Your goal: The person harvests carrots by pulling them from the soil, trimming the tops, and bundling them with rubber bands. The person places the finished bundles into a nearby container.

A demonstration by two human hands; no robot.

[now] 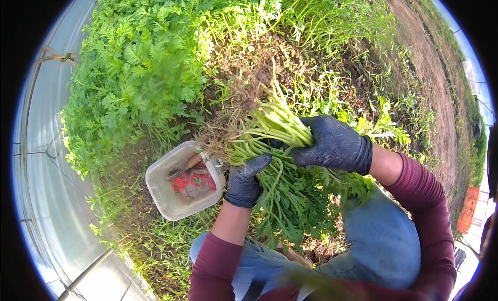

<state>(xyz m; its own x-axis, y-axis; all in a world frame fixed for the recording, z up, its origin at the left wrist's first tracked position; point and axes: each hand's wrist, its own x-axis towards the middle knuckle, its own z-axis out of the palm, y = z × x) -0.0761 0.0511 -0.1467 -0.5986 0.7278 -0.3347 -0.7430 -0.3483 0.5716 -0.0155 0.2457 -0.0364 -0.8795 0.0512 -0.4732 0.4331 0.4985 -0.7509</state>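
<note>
Bunches of leafy greens with lobed leaves are in both of my gloved hands, roots pointing away from me. My left hand (246, 181), in a black glove, grips the lower bunch (249, 149) around its stems. In my right hand (334, 145), also gloved in black, is a second bunch (278, 122) with pale green stems and soil-covered roots. The two bunches lie against each other, and their leaves (295, 200) hang down over my lap. Left of my left hand stands a whitish plastic container (163, 196) holding red bands (190, 184) and a wooden-handled tool (193, 161), its blade partly visible.
Dense uncut greens (136, 75) grow ahead and to the left. Plastic greenhouse sheeting (58, 118) curves along the left side. Soil with scattered leaves (280, 52) lies before me. A dirt path (435, 79) runs along the right, with an orange crate (468, 209) near the rim.
</note>
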